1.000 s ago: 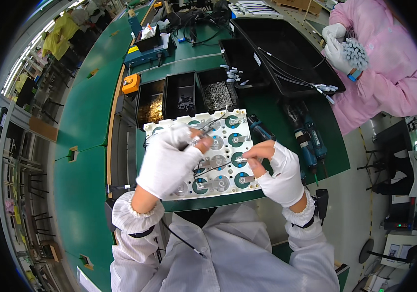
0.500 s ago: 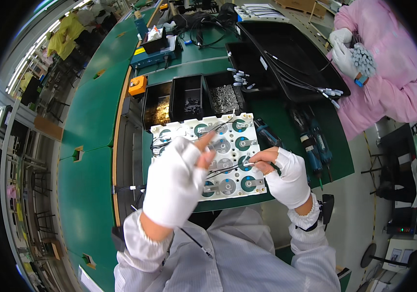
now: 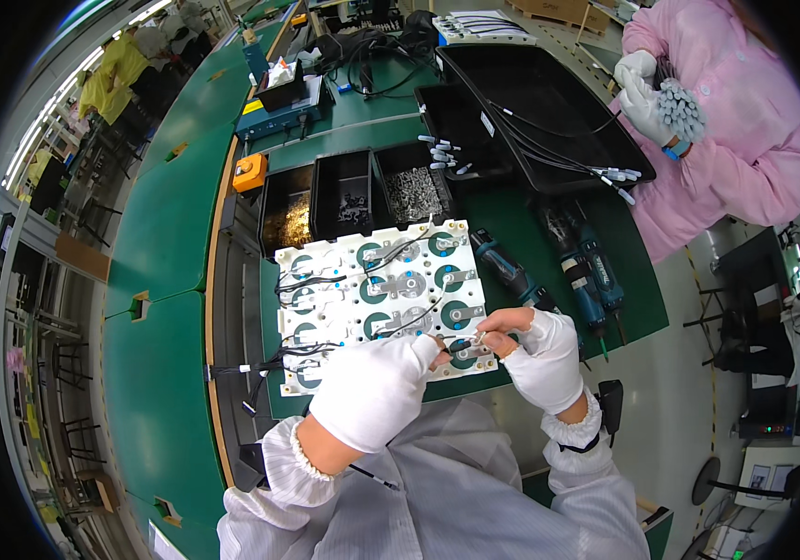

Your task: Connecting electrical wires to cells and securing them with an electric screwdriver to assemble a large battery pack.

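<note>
Pinching the pale end of a short black cable [image 3: 461,344], the right hand [image 3: 542,359] is pressing its thumb and forefinger together with almost no gap. Fingertips of the left hand [image 3: 372,390] are meeting the same cable just to the left; the glove is hiding most of those fingers, so how firmly they are closing cannot be told. Both hands are hovering over the near edge of a white module [image 3: 336,322], which is lying on the green table [image 3: 624,322] and carrying metal tabs and loose black wires. The cable is running between the hands above the module's near right part. Beyond the module's far edge, three black bins [image 3: 344,173] are standing side by side. To the right, a power driver [image 3: 503,261] is lying close beside the module, and farther right a co-worker [image 3: 727,177] is holding a bundle of grey-tipped cables [image 3: 680,110].
</note>
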`<state>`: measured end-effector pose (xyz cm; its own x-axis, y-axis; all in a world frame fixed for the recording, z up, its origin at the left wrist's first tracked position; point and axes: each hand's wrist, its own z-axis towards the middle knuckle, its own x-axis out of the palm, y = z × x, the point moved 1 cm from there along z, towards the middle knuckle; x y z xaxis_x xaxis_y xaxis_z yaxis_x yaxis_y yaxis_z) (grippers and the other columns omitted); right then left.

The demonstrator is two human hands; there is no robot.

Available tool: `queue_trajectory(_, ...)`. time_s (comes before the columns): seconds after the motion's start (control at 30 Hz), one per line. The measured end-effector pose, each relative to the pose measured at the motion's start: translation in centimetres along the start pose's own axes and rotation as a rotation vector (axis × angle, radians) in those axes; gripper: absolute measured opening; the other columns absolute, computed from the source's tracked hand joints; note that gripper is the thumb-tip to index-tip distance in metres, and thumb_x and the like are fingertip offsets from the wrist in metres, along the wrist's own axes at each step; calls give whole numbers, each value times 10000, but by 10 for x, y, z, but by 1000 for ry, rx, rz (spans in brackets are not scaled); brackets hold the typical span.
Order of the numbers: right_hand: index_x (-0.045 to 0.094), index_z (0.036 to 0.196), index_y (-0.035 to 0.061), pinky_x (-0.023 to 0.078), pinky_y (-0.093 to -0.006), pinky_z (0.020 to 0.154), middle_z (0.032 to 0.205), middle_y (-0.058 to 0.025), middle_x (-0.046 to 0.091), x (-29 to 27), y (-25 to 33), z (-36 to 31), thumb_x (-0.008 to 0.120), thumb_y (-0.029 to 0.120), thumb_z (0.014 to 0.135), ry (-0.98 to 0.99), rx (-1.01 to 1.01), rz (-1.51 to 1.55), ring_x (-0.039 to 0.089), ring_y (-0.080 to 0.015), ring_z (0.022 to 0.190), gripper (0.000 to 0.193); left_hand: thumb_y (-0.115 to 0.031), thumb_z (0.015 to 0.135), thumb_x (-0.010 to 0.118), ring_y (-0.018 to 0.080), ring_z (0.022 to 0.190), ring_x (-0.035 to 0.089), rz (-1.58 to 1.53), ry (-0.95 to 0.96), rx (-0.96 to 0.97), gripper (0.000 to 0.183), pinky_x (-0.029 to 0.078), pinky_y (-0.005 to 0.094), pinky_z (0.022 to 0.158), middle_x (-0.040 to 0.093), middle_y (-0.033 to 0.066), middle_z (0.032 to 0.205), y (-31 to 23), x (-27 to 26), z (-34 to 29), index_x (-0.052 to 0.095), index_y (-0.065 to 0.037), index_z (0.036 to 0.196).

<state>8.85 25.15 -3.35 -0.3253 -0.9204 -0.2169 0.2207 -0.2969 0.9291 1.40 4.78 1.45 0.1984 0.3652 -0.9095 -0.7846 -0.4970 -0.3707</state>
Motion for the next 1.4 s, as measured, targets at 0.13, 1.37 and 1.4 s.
queue_trajectory(0.13,727,963,23,546,-295,651,833,-100,738,-2,8,5,764,16,859,50,-110,-103,708,-208,703,110,-47,845,676,277,563,660,-49,-29,13,93,509,371,526,673,87,682,2,-1,-1,660,-111,912)
queue_trajectory(1.37,715,901,34,537,-411,773,892,-145,687,-23,42,13,687,-73,736,342,-508,-504,666,-346,862,199,-174,956,589,390,774,700,-217,-40,-187,134,548,470,668,683,174,789,4,-15,-22,617,-88,1054)
queue_trajectory(1.4,711,894,33,537,-414,769,885,-146,684,-22,47,14,699,-66,748,347,-510,-518,664,-348,854,177,-219,976,585,384,760,696,-165,-89,-217,148,544,467,654,682,168,783,8,-21,-29,626,-91,1038)
